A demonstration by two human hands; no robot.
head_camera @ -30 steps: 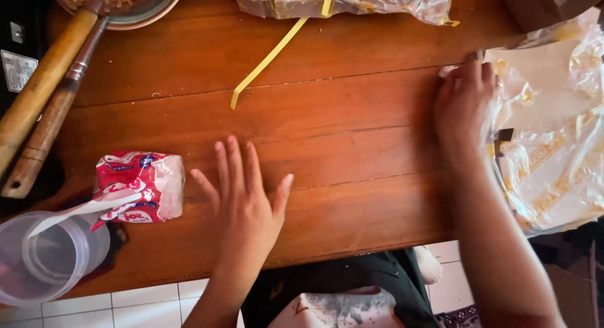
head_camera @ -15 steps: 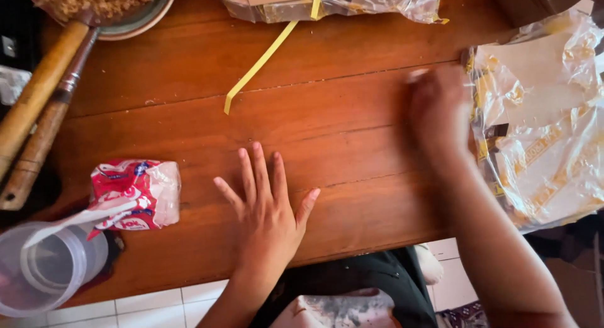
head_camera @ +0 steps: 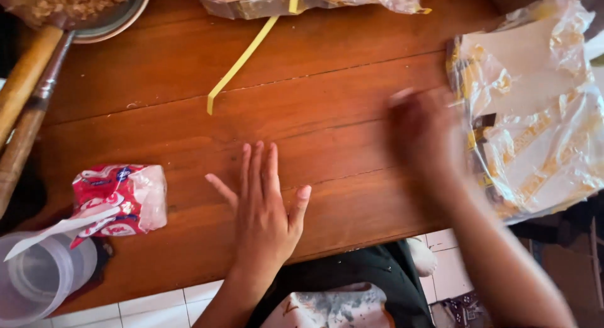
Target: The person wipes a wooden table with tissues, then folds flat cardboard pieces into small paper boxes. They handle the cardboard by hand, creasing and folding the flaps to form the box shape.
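Wooden worktop (head_camera: 157,83): brown planks with grain lines running left to right; it carries everything below.

Left hand (head_camera: 264,208): lies flat, palm down, on bare wood near the front edge. Fingers straight and close together, thumb spread out. It is released and grasps nothing.

Right hand (head_camera: 425,136): blurred, so the finger posture cannot be told; nothing is visibly held. It sits at the left edge of the plastic wrapper, touching it or just short of it; which one cannot be told.

Plastic wrapper (head_camera: 535,114): crinkled clear film with yellow and brown print, lying flat at the right end of the worktop. A pale sheet shows through its upper part. Long axis runs from the back edge toward the front edge.

Key relation: the wrapper lies directly to the right of the right hand, its long side facing that hand. The right hand is much nearer; the left hand is well apart from it.

Red and white packet (head_camera: 119,199): crumpled, lying left of the left hand, apart from it.

Clear plastic cup (head_camera: 38,277): front left corner, just beside the packet.

Yellow strip (head_camera: 242,61): lies diagonally on the wood, from the wrapped bundle (head_camera: 314,0) at the back edge toward the centre.

Wooden handles (head_camera: 25,95): two, at the far left, angled toward a metal bowl (head_camera: 110,20).
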